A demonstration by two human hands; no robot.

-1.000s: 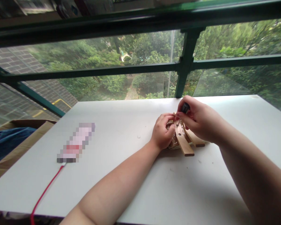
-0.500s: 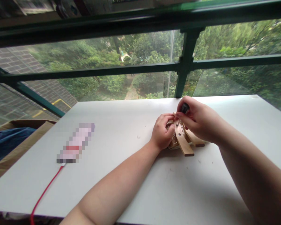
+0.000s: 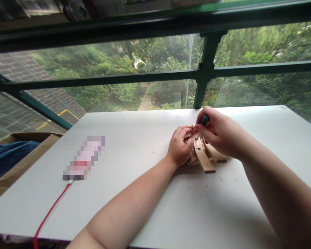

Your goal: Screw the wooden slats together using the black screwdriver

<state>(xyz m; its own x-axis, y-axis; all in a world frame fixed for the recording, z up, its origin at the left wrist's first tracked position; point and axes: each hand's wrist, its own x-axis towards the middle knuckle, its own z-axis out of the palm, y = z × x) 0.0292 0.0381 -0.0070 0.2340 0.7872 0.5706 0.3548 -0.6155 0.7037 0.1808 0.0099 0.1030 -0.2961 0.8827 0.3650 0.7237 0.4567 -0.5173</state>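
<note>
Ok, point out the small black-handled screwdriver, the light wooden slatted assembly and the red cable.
Black-handled screwdriver (image 3: 204,120), head view, handle top.
Light wooden slatted assembly (image 3: 204,161), head view, front slat.
Red cable (image 3: 50,210), head view, mid-length.

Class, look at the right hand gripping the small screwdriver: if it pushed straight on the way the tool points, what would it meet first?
Most likely the wooden assembly under the right hand; the screwdriver tip looks nearly on it.

Both bare forearms reach in from the lower edge and converge past the frame's centre. The left hand (image 3: 179,147) sits at about one o'clock from centre, fingers curled inward, thumb side toward two o'clock. The right hand (image 3: 217,135) lies just at its three o'clock, slightly higher, fingertips pinched together, knuckles up, wrist bent down.
</note>
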